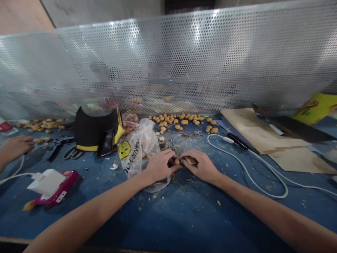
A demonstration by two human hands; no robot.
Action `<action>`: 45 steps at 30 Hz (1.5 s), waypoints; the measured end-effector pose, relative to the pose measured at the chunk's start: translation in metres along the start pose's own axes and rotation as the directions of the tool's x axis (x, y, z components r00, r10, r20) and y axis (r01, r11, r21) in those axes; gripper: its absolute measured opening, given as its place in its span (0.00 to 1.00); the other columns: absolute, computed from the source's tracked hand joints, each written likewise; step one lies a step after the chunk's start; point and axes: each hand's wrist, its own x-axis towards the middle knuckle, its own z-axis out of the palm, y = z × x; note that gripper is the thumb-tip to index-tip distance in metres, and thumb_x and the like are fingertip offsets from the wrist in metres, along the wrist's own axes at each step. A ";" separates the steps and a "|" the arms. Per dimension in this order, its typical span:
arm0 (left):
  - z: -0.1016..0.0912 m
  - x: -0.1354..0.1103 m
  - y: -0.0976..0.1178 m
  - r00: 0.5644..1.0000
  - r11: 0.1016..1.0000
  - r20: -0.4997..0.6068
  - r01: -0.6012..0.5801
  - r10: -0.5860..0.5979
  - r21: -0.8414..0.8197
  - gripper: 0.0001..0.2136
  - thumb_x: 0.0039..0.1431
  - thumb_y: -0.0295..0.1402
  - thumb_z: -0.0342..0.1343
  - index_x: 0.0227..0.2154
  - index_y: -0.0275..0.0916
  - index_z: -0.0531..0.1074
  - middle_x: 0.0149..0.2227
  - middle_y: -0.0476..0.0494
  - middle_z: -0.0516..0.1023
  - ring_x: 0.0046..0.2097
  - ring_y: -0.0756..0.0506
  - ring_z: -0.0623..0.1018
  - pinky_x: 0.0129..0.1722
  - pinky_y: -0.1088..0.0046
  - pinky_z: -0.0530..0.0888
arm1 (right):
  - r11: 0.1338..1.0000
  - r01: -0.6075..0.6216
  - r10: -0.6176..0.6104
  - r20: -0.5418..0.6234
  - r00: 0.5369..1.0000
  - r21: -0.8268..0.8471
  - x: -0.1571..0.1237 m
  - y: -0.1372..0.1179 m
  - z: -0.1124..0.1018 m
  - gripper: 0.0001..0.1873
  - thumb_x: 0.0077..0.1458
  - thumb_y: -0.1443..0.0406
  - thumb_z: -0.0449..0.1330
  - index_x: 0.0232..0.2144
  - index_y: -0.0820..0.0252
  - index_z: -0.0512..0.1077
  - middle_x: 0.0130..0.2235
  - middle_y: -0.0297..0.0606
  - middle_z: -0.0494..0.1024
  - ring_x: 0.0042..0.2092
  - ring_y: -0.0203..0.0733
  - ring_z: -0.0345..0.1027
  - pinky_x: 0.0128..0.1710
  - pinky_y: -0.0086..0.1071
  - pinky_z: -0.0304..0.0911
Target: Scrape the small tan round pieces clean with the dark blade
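**Left hand (159,166) and right hand (200,166), bare, pinching a small round tan kernel (177,161) over a blue worktop (168,218).**

We record the left hand clenched on the kernel, the right grasping a curled brown husk (191,160) against it. Just beside them lies a clear plastic bag (137,147) printed with a yellow smiley and "THANK YOU"; farther off, loose tan kernels (181,121) sit before a perforated metal screen (168,63). Another person's hand (15,147) shows at far left.
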 end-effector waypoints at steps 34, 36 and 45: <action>-0.002 0.000 0.001 1.000 1.000 0.012 -0.010 0.009 0.006 0.16 0.59 0.49 0.55 0.36 0.41 0.69 0.36 0.47 0.74 0.37 0.45 0.75 0.34 0.71 0.68 | 1.000 0.012 -0.011 0.018 1.000 -0.013 0.000 -0.002 -0.003 0.07 0.60 0.64 0.57 0.40 0.55 0.73 0.37 0.39 0.79 0.39 0.42 0.72 0.40 0.35 0.67; -0.002 0.000 0.001 1.000 1.000 0.009 -0.012 0.012 -0.002 0.16 0.59 0.49 0.56 0.36 0.41 0.69 0.36 0.47 0.74 0.37 0.45 0.75 0.35 0.71 0.69 | 1.000 0.004 -0.004 0.014 1.000 -0.015 0.000 -0.002 -0.002 0.07 0.60 0.64 0.57 0.40 0.55 0.73 0.37 0.39 0.79 0.38 0.42 0.72 0.40 0.35 0.67; 0.000 0.000 0.000 1.000 1.000 0.007 -0.017 0.017 -0.002 0.16 0.59 0.50 0.56 0.36 0.41 0.70 0.37 0.46 0.74 0.39 0.44 0.75 0.36 0.69 0.70 | 1.000 0.006 -0.006 0.006 1.000 -0.008 0.000 -0.001 -0.002 0.07 0.60 0.64 0.57 0.40 0.55 0.73 0.37 0.39 0.78 0.39 0.42 0.72 0.41 0.36 0.67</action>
